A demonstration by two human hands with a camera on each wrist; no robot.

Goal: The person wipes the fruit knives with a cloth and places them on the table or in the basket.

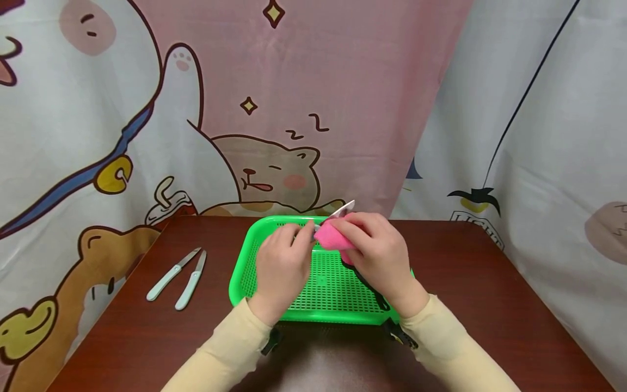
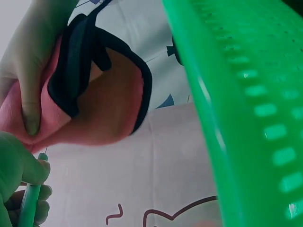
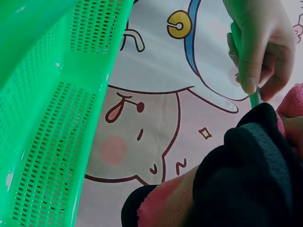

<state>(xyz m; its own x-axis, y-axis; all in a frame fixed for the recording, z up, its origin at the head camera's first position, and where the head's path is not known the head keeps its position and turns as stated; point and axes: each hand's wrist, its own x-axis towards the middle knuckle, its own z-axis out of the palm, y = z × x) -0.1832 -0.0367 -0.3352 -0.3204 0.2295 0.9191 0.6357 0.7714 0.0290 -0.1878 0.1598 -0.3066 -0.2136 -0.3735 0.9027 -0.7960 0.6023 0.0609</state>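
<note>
Over the green basket (image 1: 318, 316), my left hand (image 1: 281, 269) grips a small knife (image 1: 346, 207) by its pale green handle (image 2: 29, 203). The blade slants up and to the right, partly covered by a pink cloth (image 1: 334, 237). My right hand (image 1: 384, 256) pinches this cloth around the blade. In the left wrist view the cloth's dark edging (image 2: 144, 78) hangs in a loose fold. Seen from the right wrist, the dark-trimmed cloth hides most of the right hand (image 3: 293, 125), and the left fingers curl round the handle.
Two more small knives with pale handles, one knife (image 1: 164, 282) beside another knife (image 1: 190, 286), lie left of the basket on the dark brown table (image 1: 480, 305). A curtain (image 1: 343, 81) with cartoon animals hangs behind the table.
</note>
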